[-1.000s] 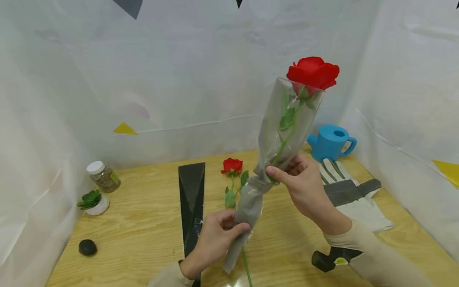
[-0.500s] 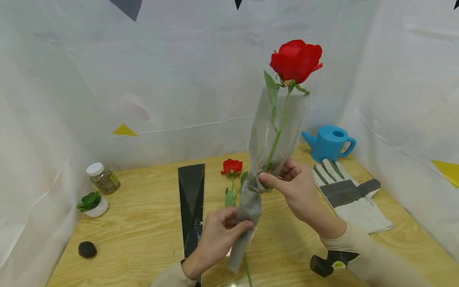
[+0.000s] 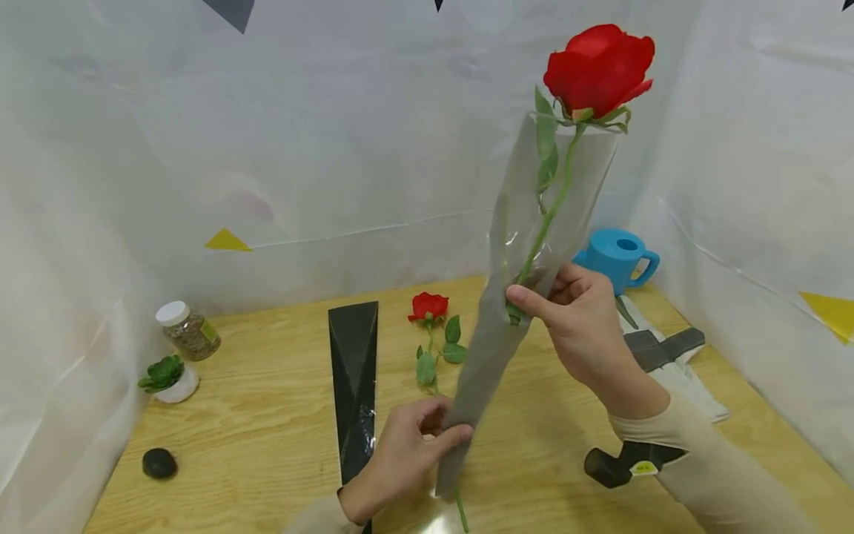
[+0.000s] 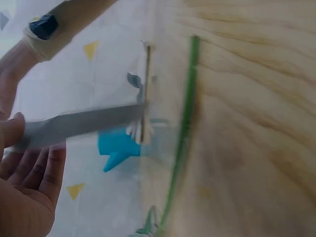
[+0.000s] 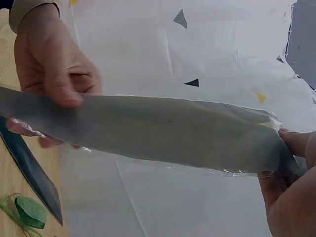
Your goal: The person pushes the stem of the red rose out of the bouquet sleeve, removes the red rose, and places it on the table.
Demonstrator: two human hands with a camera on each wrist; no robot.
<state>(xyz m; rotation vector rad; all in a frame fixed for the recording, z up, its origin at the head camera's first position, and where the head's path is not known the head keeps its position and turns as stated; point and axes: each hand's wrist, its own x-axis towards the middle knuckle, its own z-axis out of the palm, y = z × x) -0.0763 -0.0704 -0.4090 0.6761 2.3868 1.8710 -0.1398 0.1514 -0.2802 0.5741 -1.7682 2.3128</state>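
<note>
A grey, clear-fronted flower sleeve (image 3: 497, 348) slants up over the table, with a red rose (image 3: 600, 70) standing out of its wide top. Through the clear front the green stem and leaves show. My right hand (image 3: 587, 334) pinches the sleeve and the stem inside it at mid-length, thumb in front. Lower down, my left hand (image 3: 407, 452) pinches the narrow end between thumb and fingers. In the right wrist view the sleeve (image 5: 163, 131) runs flat and straight between both hands. Behind it on the table lies a second, smaller-looking red rose (image 3: 429, 305), its stem partly hidden.
A black flower sleeve (image 3: 353, 356) lies left of the second rose. At left are a jar (image 3: 190, 330), a potted succulent (image 3: 175, 378) and a black stone (image 3: 159, 463). A blue watering can (image 3: 617, 256) and work gloves (image 3: 674, 371) are at right. White sheeting (image 3: 333, 148) surrounds the table.
The sleeve was bunched and twisted between my hands; now it is pulled straight. My right hand has risen to the right with the rose, which sits higher, its bloom clear of the sleeve's mouth.
</note>
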